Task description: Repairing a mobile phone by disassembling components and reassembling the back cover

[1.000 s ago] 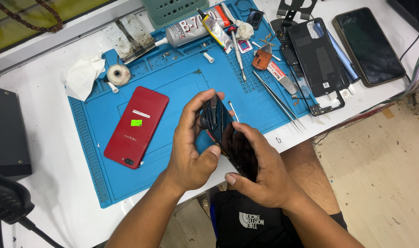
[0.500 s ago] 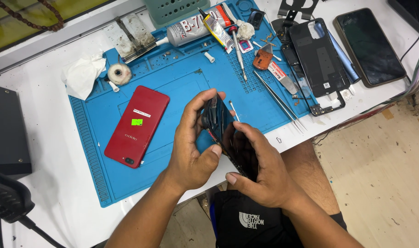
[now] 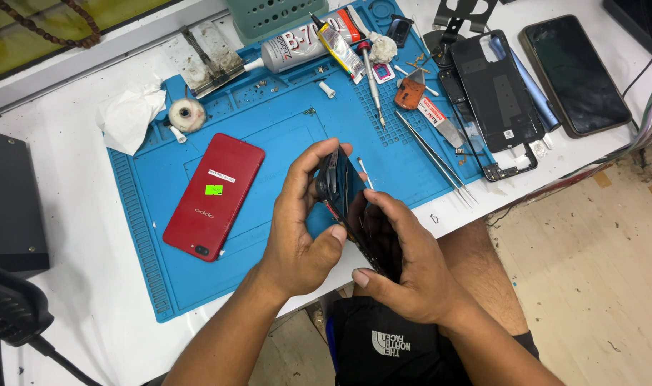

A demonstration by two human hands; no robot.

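**Both hands grip a dark phone over the mat**

The left hand [image 3: 297, 239] and right hand [image 3: 404, 268] both clasp a dark, opened phone [image 3: 351, 211], held on edge above the near edge of the blue mat [image 3: 283, 129] on the white table [image 3: 76, 193]. A red phone [image 3: 215, 194] lies face down to the left. Tweezers [image 3: 433, 157] and a black back cover [image 3: 499, 89] lie to the far right.

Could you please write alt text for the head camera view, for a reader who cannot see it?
Two bare hands, the left hand and the right hand, hold a dark opened phone on edge above a blue work mat. A red phone lies face down on the mat, with tweezers and a glue tube nearby.
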